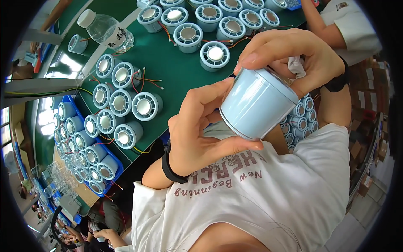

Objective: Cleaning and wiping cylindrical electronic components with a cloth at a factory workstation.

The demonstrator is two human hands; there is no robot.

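Note:
A light-blue cylindrical housing (257, 105) is held up close in front of my chest, tilted, its smooth glossy side showing. My left hand (197, 130) grips its left and lower side, the thumb along the bottom rim. From above, my right hand (300, 52) has its fingers on the upper edge of the housing. A small crumpled white cloth or tissue (296, 67) is tucked between the right hand's fingers. Both wrists wear black bands. The housing's end faces are turned out of sight.
Similar blue housings (188, 34) with round silver centres and thin wires stand on the green table (168, 71). More fill a blue tray (119, 173) at left and a cluster (299, 122) beside my right arm. A clear bottle (105, 29) stands at back left. Another person's arm (321, 27) is at upper right.

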